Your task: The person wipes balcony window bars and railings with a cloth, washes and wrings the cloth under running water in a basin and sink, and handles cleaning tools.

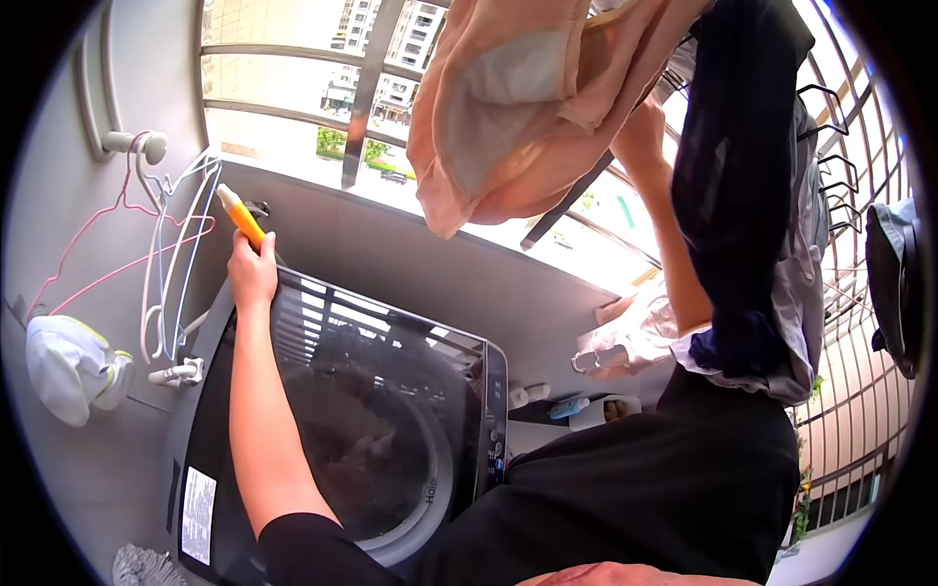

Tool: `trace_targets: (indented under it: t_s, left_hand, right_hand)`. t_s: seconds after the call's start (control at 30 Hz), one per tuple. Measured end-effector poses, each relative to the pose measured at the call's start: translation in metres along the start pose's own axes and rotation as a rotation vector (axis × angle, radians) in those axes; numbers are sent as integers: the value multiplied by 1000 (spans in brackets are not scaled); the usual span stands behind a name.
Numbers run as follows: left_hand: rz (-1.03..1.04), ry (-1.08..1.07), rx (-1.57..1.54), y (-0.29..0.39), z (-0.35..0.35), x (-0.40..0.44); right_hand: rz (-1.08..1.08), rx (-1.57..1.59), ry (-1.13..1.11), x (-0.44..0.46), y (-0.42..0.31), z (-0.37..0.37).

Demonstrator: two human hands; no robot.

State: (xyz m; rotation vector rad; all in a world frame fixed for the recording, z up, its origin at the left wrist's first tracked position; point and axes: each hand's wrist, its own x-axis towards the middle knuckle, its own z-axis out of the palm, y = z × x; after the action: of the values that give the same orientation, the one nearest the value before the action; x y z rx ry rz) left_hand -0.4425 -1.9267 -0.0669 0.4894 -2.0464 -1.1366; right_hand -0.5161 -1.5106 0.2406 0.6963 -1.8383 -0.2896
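My left hand (254, 266) is closed around the lower part of a yellow tube-like object with a pale tip (240, 215), above the back left corner of a dark top-loading washing machine (362, 430). On the right, my right hand (640, 132) is raised beside a hanging peach garment (528, 107); its fingers are mostly hidden behind the cloth. Dark navy clothing (738, 166) hangs just right of my right forearm.
Pink, white and blue hangers (156, 244) hang from a wall hook at left, above a white cloth item (68, 366). Window bars (366, 98) run behind. A blue bottle (569, 408) lies right of the washer. A dark cap-like item (894, 283) hangs far right.
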Motion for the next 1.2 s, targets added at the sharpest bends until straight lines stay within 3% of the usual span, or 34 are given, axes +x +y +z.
trace_targets:
  t_s: [0.33,0.67,0.9,1.03,1.2]
  left_hand:
    - [25,38,-55,2,6,-1]
    - [-13,44,31,-3,6,4]
    - [-42,-15,50,-5,2,4]
    - [-45,13,-6,-9,7,4]
    - [-62,-13,1,0,2,2]
  right_hand:
    - [109,-1,-300,-25,-34,41]
    - [71,44,-480,76,-78,120]
    - [-22,25,-408,-9,-2,45]
    - [-7,156,-398,-53,-53,65]
    - [12,366,-437,-33,-136,110]
